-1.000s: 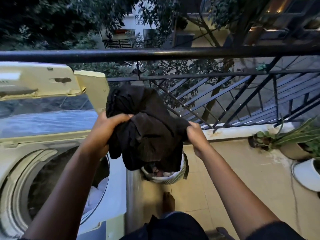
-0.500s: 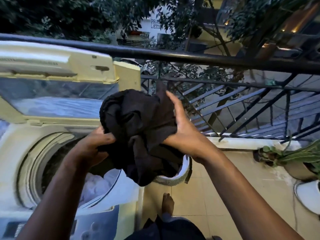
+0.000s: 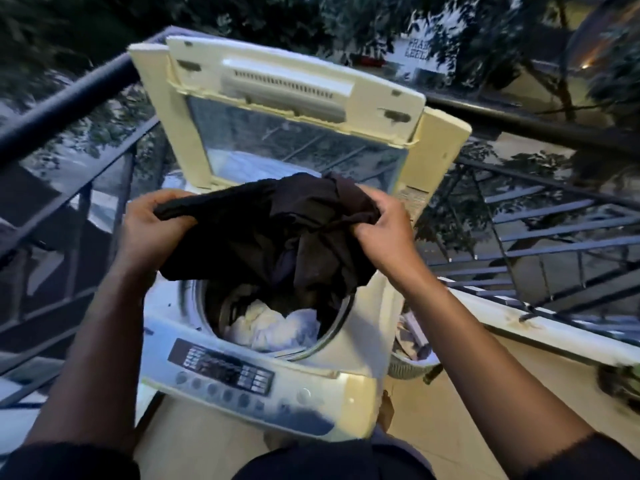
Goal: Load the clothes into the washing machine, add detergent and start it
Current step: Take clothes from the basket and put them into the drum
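A cream top-loading washing machine (image 3: 363, 344) stands in front of me with its lid (image 3: 287, 109) raised upright. Inside the drum (image 3: 332, 327) lie white clothes (image 3: 277, 327). Both hands hold a black garment (image 3: 277, 230) spread just above the drum opening. My left hand (image 3: 149, 230) grips its left edge and my right hand (image 3: 384, 233) grips its right side. The garment's lower part hangs over the drum's rim and hides the back of the drum. The control panel (image 3: 221, 368) with a row of buttons faces me at the front.
A dark metal balcony railing (image 3: 69, 98) runs behind and on both sides of the machine. A laundry basket (image 3: 408, 358) with clothes sits on the tiled floor (image 3: 467, 410) right of the machine. A potted plant (image 3: 623, 379) is at the far right edge.
The view has swung left so the machine is centred. Both hands have carried the black garment from beside the machine to above the drum and spread it wider.
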Action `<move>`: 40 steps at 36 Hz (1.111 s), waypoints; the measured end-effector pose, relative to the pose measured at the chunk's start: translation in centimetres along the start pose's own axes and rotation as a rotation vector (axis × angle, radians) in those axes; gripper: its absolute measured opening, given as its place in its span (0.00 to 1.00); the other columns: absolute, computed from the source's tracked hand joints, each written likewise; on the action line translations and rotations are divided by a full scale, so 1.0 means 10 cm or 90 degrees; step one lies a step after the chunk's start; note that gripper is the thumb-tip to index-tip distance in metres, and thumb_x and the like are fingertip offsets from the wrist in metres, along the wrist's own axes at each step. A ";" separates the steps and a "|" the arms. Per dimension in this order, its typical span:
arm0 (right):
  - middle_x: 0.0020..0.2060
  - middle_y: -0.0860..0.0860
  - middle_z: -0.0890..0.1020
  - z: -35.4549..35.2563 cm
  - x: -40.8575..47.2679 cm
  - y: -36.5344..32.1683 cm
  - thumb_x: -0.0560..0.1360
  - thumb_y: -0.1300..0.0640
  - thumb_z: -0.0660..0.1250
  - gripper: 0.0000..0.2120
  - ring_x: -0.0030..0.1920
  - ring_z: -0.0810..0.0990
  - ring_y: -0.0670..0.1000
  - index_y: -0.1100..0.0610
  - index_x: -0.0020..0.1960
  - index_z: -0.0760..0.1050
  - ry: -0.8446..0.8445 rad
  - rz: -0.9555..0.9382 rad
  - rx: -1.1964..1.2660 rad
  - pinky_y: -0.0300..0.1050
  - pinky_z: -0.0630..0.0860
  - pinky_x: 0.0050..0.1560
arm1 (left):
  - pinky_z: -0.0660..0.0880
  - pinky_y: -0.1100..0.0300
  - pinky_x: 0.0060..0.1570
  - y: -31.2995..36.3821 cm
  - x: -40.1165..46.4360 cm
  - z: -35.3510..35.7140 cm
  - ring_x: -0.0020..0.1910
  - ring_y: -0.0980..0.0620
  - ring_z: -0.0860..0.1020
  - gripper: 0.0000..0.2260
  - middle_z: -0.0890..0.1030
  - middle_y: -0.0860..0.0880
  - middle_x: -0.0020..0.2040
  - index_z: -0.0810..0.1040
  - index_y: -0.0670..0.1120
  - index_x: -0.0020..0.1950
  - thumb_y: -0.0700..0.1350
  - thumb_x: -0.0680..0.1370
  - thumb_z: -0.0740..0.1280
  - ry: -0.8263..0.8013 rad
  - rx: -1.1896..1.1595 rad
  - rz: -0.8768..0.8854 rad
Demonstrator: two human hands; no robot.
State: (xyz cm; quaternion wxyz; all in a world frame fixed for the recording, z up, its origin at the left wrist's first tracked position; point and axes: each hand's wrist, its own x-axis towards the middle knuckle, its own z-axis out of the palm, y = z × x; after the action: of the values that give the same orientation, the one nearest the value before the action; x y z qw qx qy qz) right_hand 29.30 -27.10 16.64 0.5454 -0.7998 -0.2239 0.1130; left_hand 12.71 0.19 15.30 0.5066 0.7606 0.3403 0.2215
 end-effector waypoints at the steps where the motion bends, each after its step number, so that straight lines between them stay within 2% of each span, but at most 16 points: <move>1: 0.52 0.41 0.87 0.11 0.02 -0.01 0.67 0.67 0.70 0.25 0.57 0.85 0.43 0.45 0.59 0.84 0.006 -0.007 0.006 0.55 0.81 0.63 | 0.78 0.60 0.44 -0.04 0.03 -0.04 0.42 0.49 0.81 0.13 0.84 0.45 0.42 0.85 0.50 0.48 0.32 0.74 0.71 0.009 -0.018 -0.002; 5: 0.51 0.33 0.85 0.45 0.05 -0.08 0.67 0.67 0.68 0.30 0.58 0.83 0.41 0.35 0.57 0.79 0.011 -0.031 -0.012 0.47 0.79 0.63 | 0.78 0.61 0.46 -0.12 0.08 -0.08 0.40 0.56 0.81 0.13 0.84 0.52 0.40 0.83 0.53 0.47 0.34 0.73 0.74 -0.019 -0.054 0.022; 9: 0.59 0.48 0.84 0.74 0.03 0.05 0.64 0.66 0.67 0.32 0.62 0.81 0.50 0.44 0.65 0.80 -0.028 -0.056 -0.107 0.49 0.77 0.65 | 0.76 0.72 0.45 -0.20 0.07 0.04 0.38 0.67 0.80 0.15 0.84 0.63 0.37 0.82 0.54 0.48 0.36 0.70 0.78 -0.107 -0.068 0.045; 12: 0.60 0.51 0.84 0.92 -0.03 0.26 0.61 0.62 0.64 0.33 0.62 0.81 0.55 0.48 0.65 0.81 -0.079 -0.039 -0.215 0.48 0.76 0.65 | 0.77 0.69 0.48 -0.43 0.02 0.14 0.40 0.66 0.79 0.14 0.84 0.64 0.39 0.83 0.57 0.49 0.42 0.68 0.78 -0.200 -0.019 0.027; 14: 0.62 0.51 0.82 1.01 -0.07 0.42 0.62 0.60 0.64 0.33 0.64 0.80 0.56 0.47 0.67 0.79 -0.167 0.001 -0.314 0.49 0.76 0.66 | 0.79 0.60 0.55 -0.68 0.00 0.19 0.47 0.62 0.82 0.15 0.86 0.61 0.45 0.83 0.60 0.52 0.43 0.71 0.79 -0.269 0.075 -0.005; 16: 0.67 0.52 0.78 1.07 -0.13 0.54 0.67 0.60 0.66 0.32 0.68 0.77 0.58 0.45 0.71 0.75 -0.298 0.059 -0.465 0.53 0.77 0.66 | 0.79 0.54 0.62 -0.93 -0.01 0.21 0.57 0.52 0.83 0.17 0.85 0.54 0.56 0.81 0.58 0.62 0.49 0.74 0.77 -0.379 0.245 -0.043; 18: 0.70 0.51 0.76 1.10 -0.22 0.65 0.72 0.63 0.66 0.32 0.69 0.75 0.59 0.42 0.73 0.72 -0.402 0.104 -0.561 0.55 0.78 0.63 | 0.75 0.54 0.66 -1.11 -0.04 0.23 0.64 0.50 0.80 0.22 0.81 0.52 0.66 0.78 0.56 0.70 0.54 0.77 0.75 -0.486 0.390 -0.078; 20: 0.71 0.50 0.76 1.09 -0.29 0.75 0.74 0.65 0.64 0.32 0.69 0.77 0.58 0.40 0.73 0.72 -0.437 0.134 -0.572 0.52 0.79 0.56 | 0.74 0.57 0.65 -1.25 -0.07 0.25 0.64 0.52 0.78 0.21 0.80 0.53 0.67 0.78 0.57 0.70 0.56 0.78 0.73 -0.533 0.394 -0.109; 22: 0.70 0.51 0.78 1.08 -0.36 0.82 0.76 0.64 0.64 0.30 0.66 0.79 0.58 0.39 0.72 0.73 -0.428 0.145 -0.563 0.50 0.80 0.52 | 0.75 0.57 0.63 -1.30 -0.09 0.28 0.60 0.54 0.79 0.18 0.81 0.54 0.65 0.78 0.58 0.69 0.54 0.79 0.72 -0.543 0.352 -0.131; 27: 0.65 0.50 0.81 0.95 -0.45 0.90 0.82 0.58 0.63 0.20 0.63 0.80 0.56 0.42 0.71 0.75 -0.346 0.152 -0.507 0.49 0.78 0.52 | 0.78 0.51 0.65 -1.32 -0.07 0.41 0.58 0.54 0.82 0.17 0.83 0.54 0.62 0.78 0.57 0.69 0.54 0.79 0.70 -0.557 0.320 -0.111; 29: 0.64 0.48 0.82 0.87 -0.47 0.91 0.83 0.55 0.63 0.17 0.62 0.80 0.55 0.43 0.70 0.75 -0.310 0.154 -0.483 0.47 0.74 0.50 | 0.79 0.54 0.61 -1.24 -0.08 0.49 0.58 0.54 0.82 0.18 0.83 0.56 0.61 0.77 0.58 0.69 0.55 0.80 0.69 -0.551 0.308 -0.095; 31: 0.60 0.47 0.83 0.77 -0.52 0.90 0.83 0.52 0.64 0.14 0.58 0.81 0.54 0.43 0.67 0.76 -0.278 0.162 -0.453 0.47 0.76 0.50 | 0.78 0.58 0.56 -1.14 -0.11 0.58 0.55 0.56 0.82 0.16 0.83 0.56 0.58 0.78 0.57 0.69 0.53 0.81 0.69 -0.549 0.288 -0.082; 35: 0.55 0.44 0.85 0.54 -0.66 0.93 0.82 0.50 0.65 0.11 0.53 0.82 0.52 0.42 0.62 0.78 -0.218 0.186 -0.378 0.51 0.80 0.51 | 0.79 0.55 0.61 -0.94 -0.22 0.79 0.54 0.58 0.83 0.13 0.84 0.57 0.56 0.80 0.56 0.66 0.50 0.81 0.70 -0.548 0.222 -0.071; 40: 0.49 0.43 0.86 0.17 -0.85 1.06 0.81 0.48 0.65 0.08 0.49 0.84 0.48 0.43 0.58 0.80 -0.129 0.204 -0.306 0.52 0.82 0.49 | 0.76 0.67 0.50 -0.57 -0.41 1.17 0.48 0.65 0.82 0.12 0.84 0.55 0.55 0.80 0.55 0.65 0.47 0.82 0.69 -0.569 0.152 -0.034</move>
State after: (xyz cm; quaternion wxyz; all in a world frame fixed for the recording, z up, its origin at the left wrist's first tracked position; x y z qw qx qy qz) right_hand 23.64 -33.06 5.71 0.2903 -0.9159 -0.1682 0.2205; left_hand 16.30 -8.65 5.51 0.5182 0.8253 0.1310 -0.1820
